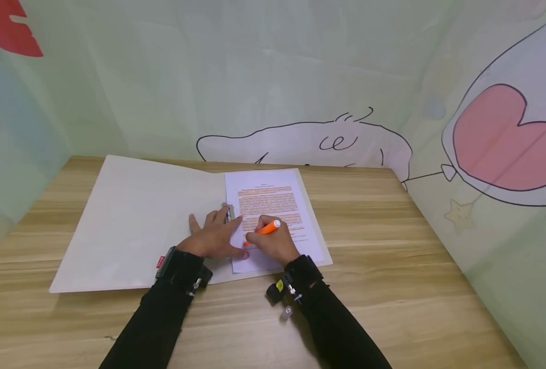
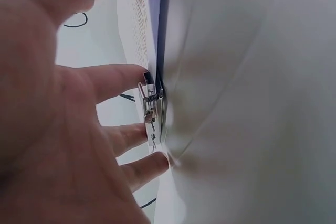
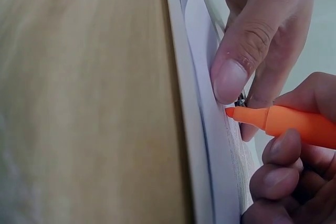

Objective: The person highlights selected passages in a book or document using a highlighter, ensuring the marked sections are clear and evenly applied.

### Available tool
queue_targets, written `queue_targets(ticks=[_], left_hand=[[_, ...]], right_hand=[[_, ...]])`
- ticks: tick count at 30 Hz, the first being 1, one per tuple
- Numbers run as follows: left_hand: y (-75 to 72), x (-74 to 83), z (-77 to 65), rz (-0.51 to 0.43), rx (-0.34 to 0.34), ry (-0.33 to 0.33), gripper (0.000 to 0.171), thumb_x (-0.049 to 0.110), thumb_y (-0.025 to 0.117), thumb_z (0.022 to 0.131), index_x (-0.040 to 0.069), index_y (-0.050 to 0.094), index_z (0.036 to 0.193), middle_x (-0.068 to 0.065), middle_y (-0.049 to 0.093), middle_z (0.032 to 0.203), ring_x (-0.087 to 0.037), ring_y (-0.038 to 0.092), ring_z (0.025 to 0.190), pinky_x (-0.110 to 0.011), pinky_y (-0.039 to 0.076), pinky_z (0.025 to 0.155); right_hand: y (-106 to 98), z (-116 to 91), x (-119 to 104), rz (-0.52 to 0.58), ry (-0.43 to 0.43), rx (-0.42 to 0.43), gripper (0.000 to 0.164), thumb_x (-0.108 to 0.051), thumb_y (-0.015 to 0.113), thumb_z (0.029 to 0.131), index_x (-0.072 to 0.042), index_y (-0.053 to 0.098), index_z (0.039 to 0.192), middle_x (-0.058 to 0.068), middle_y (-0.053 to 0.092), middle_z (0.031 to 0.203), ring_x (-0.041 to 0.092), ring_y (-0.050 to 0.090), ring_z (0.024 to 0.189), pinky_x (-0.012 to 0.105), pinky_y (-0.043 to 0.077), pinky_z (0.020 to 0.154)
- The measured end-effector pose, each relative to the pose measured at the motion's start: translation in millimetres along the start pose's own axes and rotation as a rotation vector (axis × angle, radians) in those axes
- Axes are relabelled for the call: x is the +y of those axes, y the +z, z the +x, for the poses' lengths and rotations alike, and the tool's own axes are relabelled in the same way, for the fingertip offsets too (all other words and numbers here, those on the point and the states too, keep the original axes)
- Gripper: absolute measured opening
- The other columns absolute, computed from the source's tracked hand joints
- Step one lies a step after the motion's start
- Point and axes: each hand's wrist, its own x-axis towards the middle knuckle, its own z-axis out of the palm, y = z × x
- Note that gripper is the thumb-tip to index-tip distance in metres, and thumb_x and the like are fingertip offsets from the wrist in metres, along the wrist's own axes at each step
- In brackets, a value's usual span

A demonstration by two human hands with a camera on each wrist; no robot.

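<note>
A white folder (image 1: 134,225) lies spread open on the table, with a printed sheet (image 1: 264,179) on its right side. Orange highlighting covers many of the sheet's text lines. My right hand (image 1: 277,245) grips an orange highlighter (image 1: 268,228), its tip (image 3: 230,112) right at the lower left of the text. My left hand (image 1: 212,241) is spread across the folder's middle, thumb (image 3: 231,80) on the sheet's left edge close to the tip. Its other fingers reach over a metal clip (image 2: 152,111) at the fold.
A small translucent cap-like piece (image 1: 286,312) lies on the wooden table (image 1: 236,328) beside the right wrist. Black camera bands circle both wrists. A printed fabric backdrop (image 1: 254,77) rises behind the table and along its sides.
</note>
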Motion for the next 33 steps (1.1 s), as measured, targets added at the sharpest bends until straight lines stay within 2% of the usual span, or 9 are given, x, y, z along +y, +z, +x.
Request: queue_targets(ticks=[14,21,25,33], left_hand=[[-0.1,1.5,0.1,-0.001,0.009,-0.018,0.094,0.051,0.078,0.079,0.017,0.033,0.155,-0.023,0.008,0.164,-0.049,0.013,0.146,-0.081,-0.007,0.107],[1.3,1.5,0.9,-0.013,0.007,-0.023,0.095,0.050,0.079,0.078,0.018,0.033,0.155,-0.022,0.009,0.164,-0.048,0.012,0.146,-0.081,-0.008,0.107],[1.5,0.9,0.5,-0.013,0.011,-0.031,0.095,0.049,0.079,0.078,0.019,0.034,0.155,-0.021,0.009,0.164,-0.047,0.012,0.147,-0.080,-0.009,0.108],[1.2,0.2,1.7,-0.018,0.004,-0.017,0.096,0.051,0.079,0.078,0.019,0.033,0.155,-0.021,0.008,0.164,-0.047,0.011,0.147,-0.081,-0.009,0.107]], right_hand=[[-1.3,1.6,1.3,-0.023,0.016,-0.002,0.028,-0.013,0.074,0.082,-0.011,0.053,0.063,-0.004,0.050,0.053,0.011,0.050,0.053,0.021,0.033,0.042],[-2.6,0.9,1.0,-0.046,0.017,0.029,0.029,-0.010,0.073,0.079,-0.012,0.051,0.060,-0.005,0.047,0.051,0.011,0.046,0.051,0.022,0.028,0.041],[-2.5,1.4,0.6,-0.037,0.014,0.019,0.029,-0.011,0.073,0.079,-0.013,0.052,0.060,-0.005,0.047,0.052,0.011,0.046,0.052,0.022,0.029,0.041],[-4.0,0.4,-0.4,-0.051,0.027,0.042,0.029,-0.010,0.073,0.079,-0.012,0.051,0.060,-0.004,0.046,0.051,0.013,0.047,0.053,0.023,0.028,0.042]])
